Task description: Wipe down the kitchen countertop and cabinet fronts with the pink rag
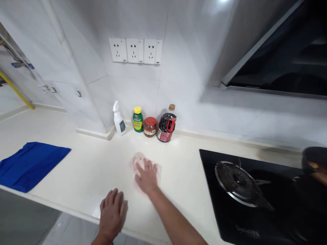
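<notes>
My right hand (147,177) holds a pale pinkish cloth (139,159) pressed against the white countertop (84,170), its fingers spread over it. The cloth is smeared by motion, so its outline is unclear. Near the front edge, my left hand (111,212) lies palm down on the counter with its fingers stretched out and nothing in them. Beyond the cloth, along the wall, stand a white spray bottle (119,120), a green bottle with a yellow cap (138,120), a red-lidded jar (150,128) and a large dark sauce bottle with a red handle (166,127).
A folded blue cloth (30,165) lies on the counter at the left. To the right is a black gas hob (211,190) with a round burner (237,182); a dark pan (314,156) sits at its far side. A range hood (286,64) overhangs it. Wall sockets (135,51) are above the bottles.
</notes>
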{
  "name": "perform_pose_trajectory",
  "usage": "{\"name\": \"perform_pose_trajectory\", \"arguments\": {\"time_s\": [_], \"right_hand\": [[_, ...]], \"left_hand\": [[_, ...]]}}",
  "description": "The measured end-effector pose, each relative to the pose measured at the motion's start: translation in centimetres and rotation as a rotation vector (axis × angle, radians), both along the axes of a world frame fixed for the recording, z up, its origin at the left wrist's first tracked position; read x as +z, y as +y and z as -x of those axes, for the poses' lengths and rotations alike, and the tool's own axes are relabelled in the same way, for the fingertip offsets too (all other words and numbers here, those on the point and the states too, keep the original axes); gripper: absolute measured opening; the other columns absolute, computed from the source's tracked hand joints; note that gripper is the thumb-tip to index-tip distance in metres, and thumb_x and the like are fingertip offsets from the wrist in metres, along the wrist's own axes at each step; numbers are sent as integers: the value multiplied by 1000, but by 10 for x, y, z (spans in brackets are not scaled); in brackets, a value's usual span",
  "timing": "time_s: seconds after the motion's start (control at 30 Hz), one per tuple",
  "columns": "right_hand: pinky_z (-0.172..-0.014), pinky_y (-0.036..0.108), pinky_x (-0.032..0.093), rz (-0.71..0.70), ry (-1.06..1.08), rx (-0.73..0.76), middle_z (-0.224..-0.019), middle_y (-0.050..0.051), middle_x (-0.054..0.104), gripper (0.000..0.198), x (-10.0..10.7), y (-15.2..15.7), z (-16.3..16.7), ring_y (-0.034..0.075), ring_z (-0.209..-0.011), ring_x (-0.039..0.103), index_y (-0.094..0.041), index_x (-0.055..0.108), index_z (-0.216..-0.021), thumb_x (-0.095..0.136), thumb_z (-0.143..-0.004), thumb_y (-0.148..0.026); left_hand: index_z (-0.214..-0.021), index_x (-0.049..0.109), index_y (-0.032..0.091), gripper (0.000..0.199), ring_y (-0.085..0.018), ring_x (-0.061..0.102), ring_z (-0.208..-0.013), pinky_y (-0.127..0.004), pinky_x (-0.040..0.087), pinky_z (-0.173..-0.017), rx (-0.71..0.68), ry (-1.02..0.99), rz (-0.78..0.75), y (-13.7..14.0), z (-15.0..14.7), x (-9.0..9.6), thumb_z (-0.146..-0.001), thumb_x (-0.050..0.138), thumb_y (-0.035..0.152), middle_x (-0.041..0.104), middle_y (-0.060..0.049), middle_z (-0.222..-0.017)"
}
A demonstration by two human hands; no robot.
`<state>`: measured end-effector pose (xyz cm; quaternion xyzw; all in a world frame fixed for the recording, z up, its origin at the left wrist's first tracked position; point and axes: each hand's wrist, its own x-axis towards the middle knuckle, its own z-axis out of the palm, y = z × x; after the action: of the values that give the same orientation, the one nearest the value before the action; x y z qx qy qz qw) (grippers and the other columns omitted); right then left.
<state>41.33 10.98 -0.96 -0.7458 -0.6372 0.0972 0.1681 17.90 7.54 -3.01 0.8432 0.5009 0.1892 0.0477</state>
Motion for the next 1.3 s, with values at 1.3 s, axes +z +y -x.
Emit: {"name": "perform_pose_trajectory", "arguments": {"time_s": [1.3], "right_hand": [[-113,60,25,102,-225,-642,-157,16,33,59,-6,-67,-160,39,-142,31,-27,47,-150,35,-96,-49]], "left_hand": [[-121,66,18,32,-35,50,-130,-50,40,-102,-22,7,-162,-8,-4,1,-96,51,31,62,-17,-135]]}}
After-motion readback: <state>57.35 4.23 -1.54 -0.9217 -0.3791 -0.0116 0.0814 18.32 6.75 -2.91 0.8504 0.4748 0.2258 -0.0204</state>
